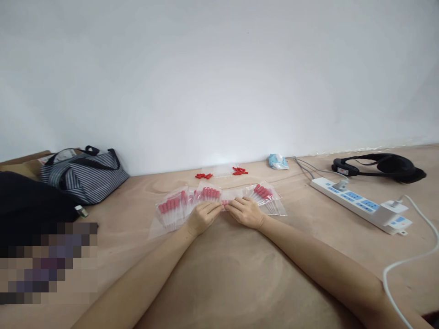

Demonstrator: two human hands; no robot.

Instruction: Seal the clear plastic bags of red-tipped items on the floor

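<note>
My left hand [205, 216] and my right hand [246, 212] meet at the middle of the table, fingertips pinched together. Between them lies a clear plastic bag [230, 195], its near edge in both hands, with a bit of red showing at the fingertips. Beside my left hand are clear bags of thin whitish sticks with red bulb-like ends [169, 205]; another such group [210, 193] lies just beyond it. By my right hand is a similar bag of red-ended sticks [263, 191]. The fingers partly hide what they grip.
Loose red-ended sticks [240, 170] lie near the wall, with a second small red pile [203, 176] to their left. A blue-white packet [277, 161], a power strip [356, 205] and a black headset [377, 167] are at right. At left stand a striped bag [91, 176] and a small bottle [81, 211].
</note>
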